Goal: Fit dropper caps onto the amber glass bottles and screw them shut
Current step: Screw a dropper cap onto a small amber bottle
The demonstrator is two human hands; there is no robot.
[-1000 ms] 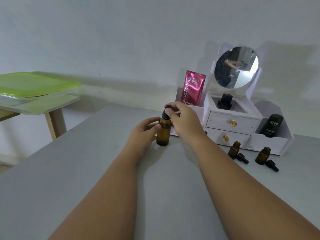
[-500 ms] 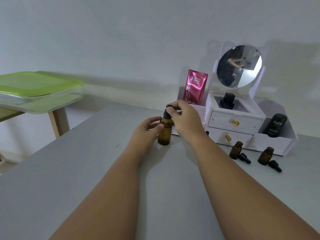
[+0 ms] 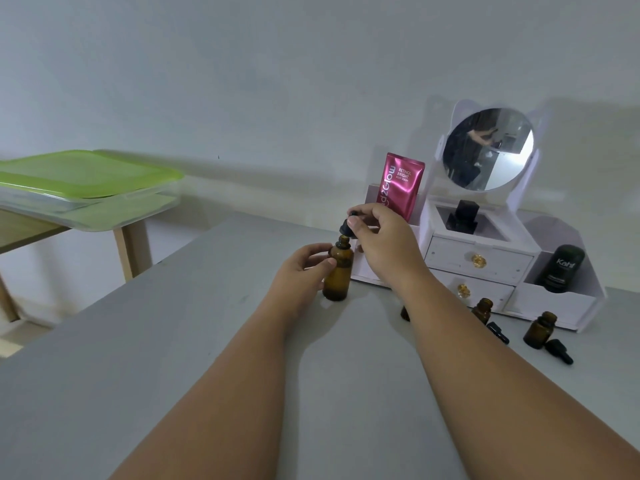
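Just in front of the white drawer organiser with a round mirror (image 3: 481, 261), near the grey desk's (image 3: 173, 341) far edge, the large amber glass bottle (image 3: 337, 277) stands upright, its shoulder gripped by the left hand (image 3: 298, 271). The right hand (image 3: 384, 244) pinches the black dropper cap (image 3: 344, 229) just above the open neck (tilted, not seated). Farther right stand two small amber bottles (image 3: 539, 330), with loose black caps (image 3: 559, 351) lying beside them.

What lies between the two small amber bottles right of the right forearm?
A loose black dropper cap, lying on the grey table, in the head view.
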